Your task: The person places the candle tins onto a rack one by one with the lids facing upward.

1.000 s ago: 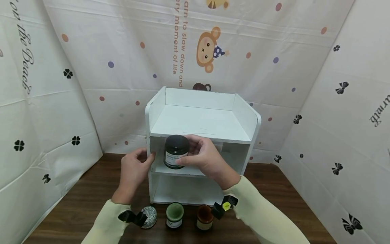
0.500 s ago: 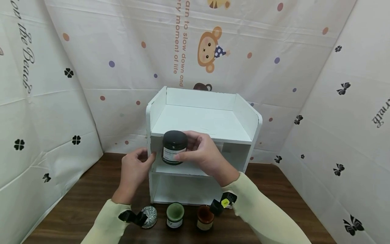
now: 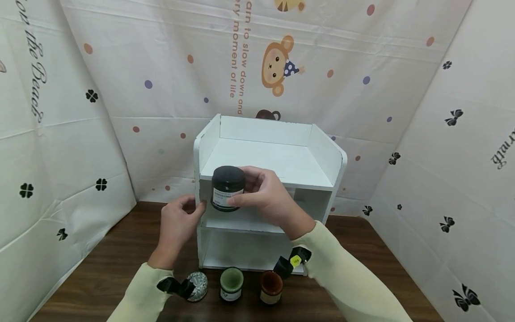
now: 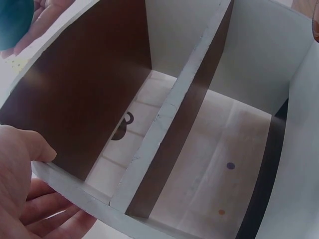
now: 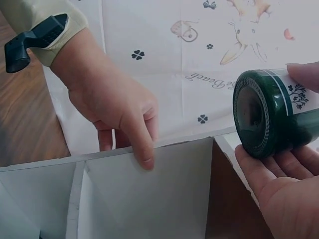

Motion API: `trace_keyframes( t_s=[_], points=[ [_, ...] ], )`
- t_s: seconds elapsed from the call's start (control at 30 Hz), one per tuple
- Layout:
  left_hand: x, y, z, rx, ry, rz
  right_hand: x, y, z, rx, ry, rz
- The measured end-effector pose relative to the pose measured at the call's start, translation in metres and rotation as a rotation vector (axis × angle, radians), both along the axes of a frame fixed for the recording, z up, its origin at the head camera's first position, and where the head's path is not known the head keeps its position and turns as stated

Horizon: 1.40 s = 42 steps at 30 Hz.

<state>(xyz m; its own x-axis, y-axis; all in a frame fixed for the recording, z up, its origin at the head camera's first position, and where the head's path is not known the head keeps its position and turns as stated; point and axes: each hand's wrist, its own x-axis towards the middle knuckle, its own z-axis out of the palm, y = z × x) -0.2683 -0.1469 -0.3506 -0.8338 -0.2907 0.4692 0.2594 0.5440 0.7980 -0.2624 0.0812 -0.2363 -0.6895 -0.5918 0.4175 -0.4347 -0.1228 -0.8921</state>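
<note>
My right hand point(image 3: 268, 197) holds a dark green candle jar point(image 3: 228, 180) with a black lid and a white label, thumb on the front and fingers behind. It is in the air before the upper opening of a small white shelf point(image 3: 263, 162). In the right wrist view the jar's glass base point(image 5: 251, 117) faces the camera. My left hand point(image 3: 178, 226) grips the shelf's left side panel. The left wrist view has its thumb point(image 4: 37, 144) on the inner face and the fingers outside.
On the brown wooden table point(image 3: 116, 264), in front of the shelf, stand a green jar point(image 3: 231, 282), an amber jar point(image 3: 271, 286) and a round patterned silver-grey object point(image 3: 197, 286), partly covered by the left wrist camera. Printed white cloth point(image 3: 161, 89) hangs behind and at both sides.
My right hand has raised the candle jar and shifted it slightly left, up toward the shelf's top board. The left hand keeps its grip on the side panel.
</note>
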Motion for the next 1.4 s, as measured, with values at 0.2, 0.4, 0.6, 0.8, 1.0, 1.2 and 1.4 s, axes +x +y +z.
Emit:
trace_keyframes(
  t_s=[0.2, 0.4, 0.6, 0.8, 1.0, 1.2, 1.4],
  points=[
    [0.0, 0.0, 0.0, -0.002, 0.005, -0.002, -0.002, -0.002, 0.006, -0.006, -0.016, 0.003],
    [0.001, -0.001, 0.001, -0.007, 0.007, 0.001, -0.003, -0.004, 0.013, -0.003, -0.036, 0.012],
    [0.001, 0.0, 0.0, -0.005, -0.001, 0.005, -0.006, -0.006, 0.018, 0.008, -0.065, 0.02],
    [0.0, 0.0, 0.0, -0.006, -0.004, -0.005, -0.008, -0.007, 0.022, -0.009, -0.073, 0.026],
    [0.001, -0.001, 0.001, -0.008, -0.001, 0.006, -0.01, -0.009, 0.027, 0.017, -0.06, -0.005],
    [0.001, 0.0, 0.001, -0.008, -0.011, 0.003, -0.012, -0.01, 0.031, 0.023, -0.067, -0.023],
    [0.001, 0.001, 0.001, -0.015, -0.005, 0.013, -0.016, -0.01, 0.034, 0.039, -0.086, -0.041]
  ],
)
